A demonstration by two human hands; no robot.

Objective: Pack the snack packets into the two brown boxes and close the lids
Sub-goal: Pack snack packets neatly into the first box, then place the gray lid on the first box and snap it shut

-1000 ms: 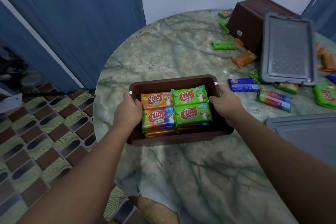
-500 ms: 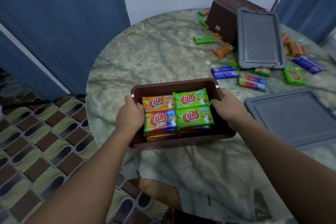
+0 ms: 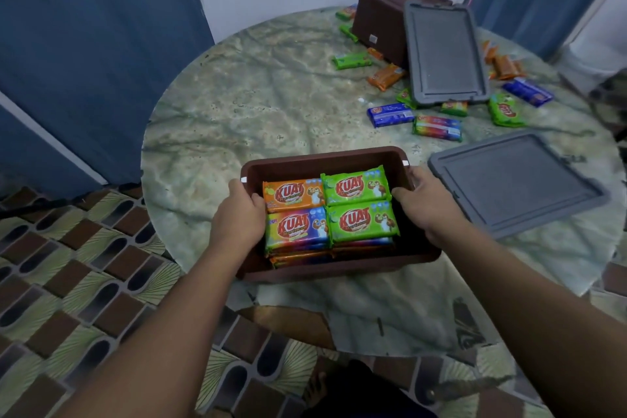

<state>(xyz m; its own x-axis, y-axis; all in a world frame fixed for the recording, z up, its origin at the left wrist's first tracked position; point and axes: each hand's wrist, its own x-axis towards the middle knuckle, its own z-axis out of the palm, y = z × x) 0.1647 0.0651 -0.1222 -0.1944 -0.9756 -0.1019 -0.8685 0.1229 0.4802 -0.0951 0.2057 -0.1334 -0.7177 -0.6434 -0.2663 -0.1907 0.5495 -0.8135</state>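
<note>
While both our hands grip it, the near brown box (image 3: 339, 261) sits close to the table (image 3: 258, 105) edge nearest us, lid off.

Item, left hand (image 3: 242, 217): fingers curled over the box's left rim, thumb on the outside wall. Item, right hand (image 3: 425, 202): fingers curled over the right rim, closed on the wall. Neither hand holds a packet.

Item, packed packets: an orange one (image 3: 293, 195), two green ones (image 3: 354, 185) and (image 3: 363, 221), a rainbow one (image 3: 297, 231), lying flat in a two-by-two top layer over more below. The stack appears near rim height.

Item, near grey lid (image 3: 515, 183): flat on the table just right of this box.

Item, second brown box (image 3: 383, 19): overturned at the far side, well apart, with a second grey lid (image 3: 441, 51) leaning against it. Loose packets (image 3: 437, 124) lie scattered around both.

Risks, as we judge them:
- A pull toward us could carry the box over the table edge; a full load would tip it out.
- A high stack may keep the lid from seating; pressing could crush the packets.
- The leaning lid may slide when the far box is righted, knocking packets about.
- Packets under the far box or lid may be missed.
</note>
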